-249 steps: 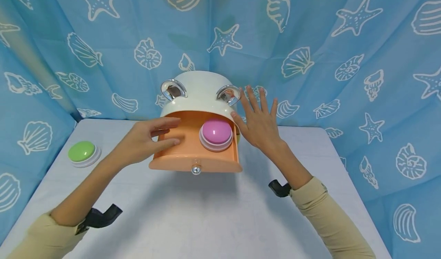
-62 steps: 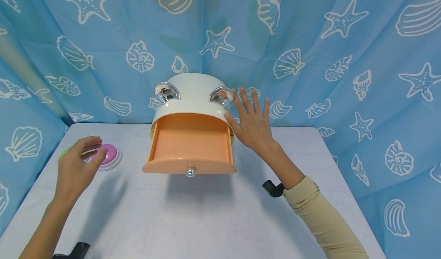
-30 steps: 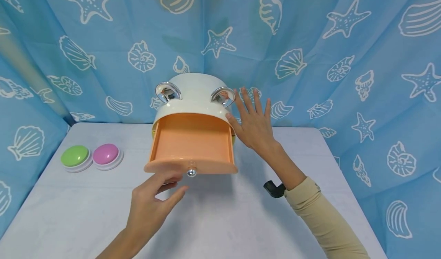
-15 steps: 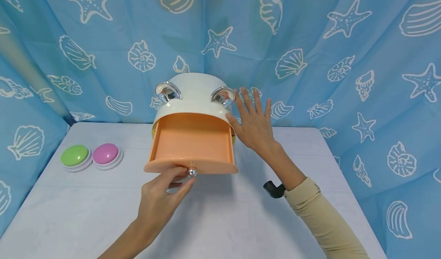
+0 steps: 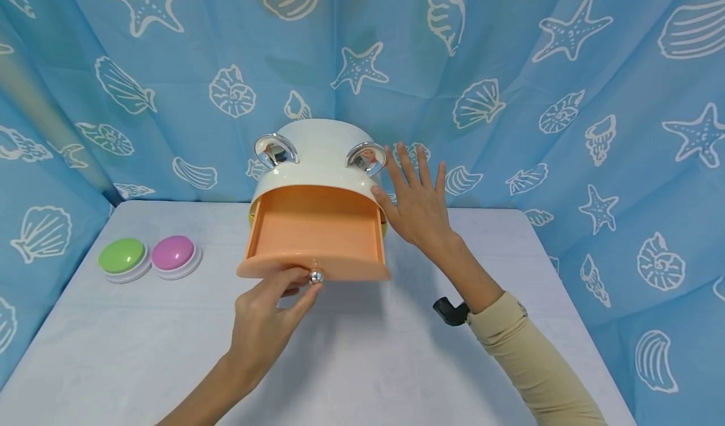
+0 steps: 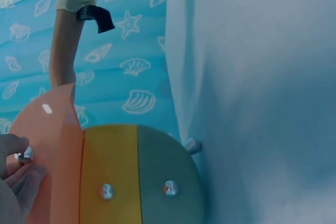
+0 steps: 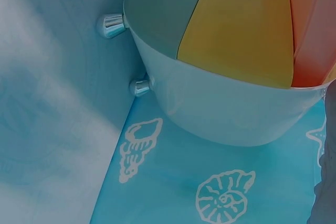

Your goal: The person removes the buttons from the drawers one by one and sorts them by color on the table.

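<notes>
A white rounded cabinet (image 5: 328,146) with two chrome ear-like rings stands at the table's back. Its top orange drawer (image 5: 317,231) is pulled out, with nothing inside. My left hand (image 5: 260,319) pinches the silver knob (image 5: 316,277) on the drawer front between thumb and fingers; the left wrist view shows the same grip on the knob (image 6: 25,156). My right hand (image 5: 420,211) lies with straight, spread fingers along the cabinet's right side. Below the orange drawer are a yellow drawer (image 6: 110,166) and a green drawer (image 6: 168,169), both closed.
On the table's left stand a green dome-topped button (image 5: 122,256) and a pink dome-topped button (image 5: 173,253), side by side on white bases. A blue shell-print curtain (image 5: 396,11) hangs behind the white-covered table (image 5: 396,363). Small chrome feet (image 7: 111,25) support the cabinet.
The pink button, earlier in the drawer, now sits beside the green one. My left hand has moved from there to the knob and pinched it; the drawer front has risen slightly. My right hand stays.
</notes>
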A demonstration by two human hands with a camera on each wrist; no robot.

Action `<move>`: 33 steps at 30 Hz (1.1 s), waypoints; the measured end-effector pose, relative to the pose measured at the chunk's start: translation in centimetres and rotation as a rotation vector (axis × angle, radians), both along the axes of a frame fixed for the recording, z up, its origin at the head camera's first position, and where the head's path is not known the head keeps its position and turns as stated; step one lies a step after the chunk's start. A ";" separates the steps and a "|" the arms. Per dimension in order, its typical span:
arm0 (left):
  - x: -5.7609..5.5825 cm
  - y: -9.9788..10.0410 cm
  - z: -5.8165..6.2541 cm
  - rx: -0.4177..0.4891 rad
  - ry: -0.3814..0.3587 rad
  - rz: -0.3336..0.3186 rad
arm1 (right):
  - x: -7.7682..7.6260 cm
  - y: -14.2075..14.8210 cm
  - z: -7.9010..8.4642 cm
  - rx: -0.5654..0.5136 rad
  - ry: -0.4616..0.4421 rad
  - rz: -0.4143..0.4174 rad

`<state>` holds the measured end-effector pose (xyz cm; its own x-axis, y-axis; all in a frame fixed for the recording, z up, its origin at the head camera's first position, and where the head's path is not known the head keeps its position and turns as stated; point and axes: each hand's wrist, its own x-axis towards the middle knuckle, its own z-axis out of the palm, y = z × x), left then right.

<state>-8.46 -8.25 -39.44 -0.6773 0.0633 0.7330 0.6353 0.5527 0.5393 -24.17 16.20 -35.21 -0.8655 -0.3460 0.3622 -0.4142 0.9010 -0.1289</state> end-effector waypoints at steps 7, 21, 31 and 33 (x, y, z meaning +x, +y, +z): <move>-1.7 0.2 0.4 -0.010 0.073 0.036 | 0.0 0.1 0.1 -0.002 -0.008 0.001; -6.5 0.4 1.2 0.025 -0.044 0.051 | 0.1 0.0 0.2 0.007 -0.012 -0.007; -8.8 0.6 1.1 0.067 -0.091 0.052 | 0.1 0.0 0.2 0.007 -0.022 -0.009; -8.9 0.7 1.0 0.072 -0.095 0.050 | 0.0 0.0 0.1 0.006 -0.025 -0.009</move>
<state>-17.35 -7.59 -38.42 -0.7452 -0.0229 0.6665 0.5519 0.5398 0.6356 -24.12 16.24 -35.07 -0.8773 -0.3402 0.3387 -0.4027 0.9055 -0.1336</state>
